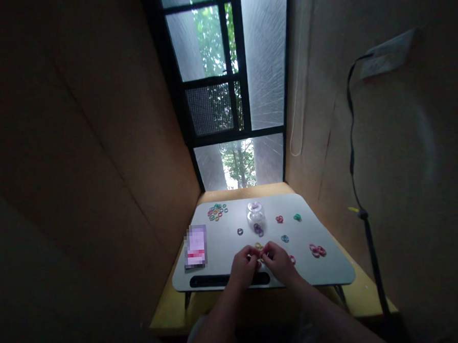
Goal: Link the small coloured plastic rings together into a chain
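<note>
My left hand [243, 268] and my right hand [280, 263] meet near the front middle of the white lap table [217, 246]. Their fingers are closed in a pinch around a small pinkish-red ring that looks like a hair tie [261, 253], mostly hidden by the fingertips. Just beyond them lie yellow hair ties [258, 245]. A pink hair tie [292, 260] sits beside my right hand. Farther off are purple hair ties [258, 230] by a clear round jar [256, 214], a dark one [240, 232] and blue ones [285, 238].
A mixed heap of coloured hair ties [218, 212] is at the back left, above a blurred purple phone-like rectangle [196, 246]. Red [279, 219], green [297, 217] and pink clusters [318, 250] lie to the right. A black slot [211, 281] runs along the front edge; a cord [351, 134] hangs at right.
</note>
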Available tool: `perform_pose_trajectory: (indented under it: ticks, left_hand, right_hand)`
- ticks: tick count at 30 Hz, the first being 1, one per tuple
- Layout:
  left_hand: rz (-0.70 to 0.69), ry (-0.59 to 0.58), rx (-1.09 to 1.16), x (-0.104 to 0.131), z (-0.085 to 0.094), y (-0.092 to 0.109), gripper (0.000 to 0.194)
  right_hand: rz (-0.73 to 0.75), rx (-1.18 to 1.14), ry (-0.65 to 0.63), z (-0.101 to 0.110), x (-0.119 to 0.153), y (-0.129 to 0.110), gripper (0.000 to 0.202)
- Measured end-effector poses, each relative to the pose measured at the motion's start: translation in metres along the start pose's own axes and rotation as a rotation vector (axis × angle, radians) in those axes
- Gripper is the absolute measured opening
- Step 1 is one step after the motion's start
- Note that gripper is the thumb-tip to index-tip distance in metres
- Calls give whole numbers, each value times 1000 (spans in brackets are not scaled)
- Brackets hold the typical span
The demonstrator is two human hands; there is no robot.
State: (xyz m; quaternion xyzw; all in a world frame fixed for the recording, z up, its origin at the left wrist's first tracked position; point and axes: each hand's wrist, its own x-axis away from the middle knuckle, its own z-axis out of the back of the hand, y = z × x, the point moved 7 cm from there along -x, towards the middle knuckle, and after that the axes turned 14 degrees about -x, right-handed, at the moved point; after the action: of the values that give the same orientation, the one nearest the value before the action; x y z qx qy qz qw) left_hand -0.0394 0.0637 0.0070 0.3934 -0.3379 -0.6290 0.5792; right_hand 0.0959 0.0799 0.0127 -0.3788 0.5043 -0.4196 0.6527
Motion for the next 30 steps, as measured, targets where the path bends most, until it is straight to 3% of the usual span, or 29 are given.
perform_pose_trajectory:
  ticks: [15,21,30]
  left_hand:
    - [-148,18,-138,4,3,15,18]
    - [-89,-30,-92,3,-2,10,20]
    - [-69,25,-64,3,0,12,20]
  right_hand:
    - [0,17,27,2,2,4,7]
    - [8,56,10,0,3,1,10]
    - [66,30,-81,-5,10,-6,4]
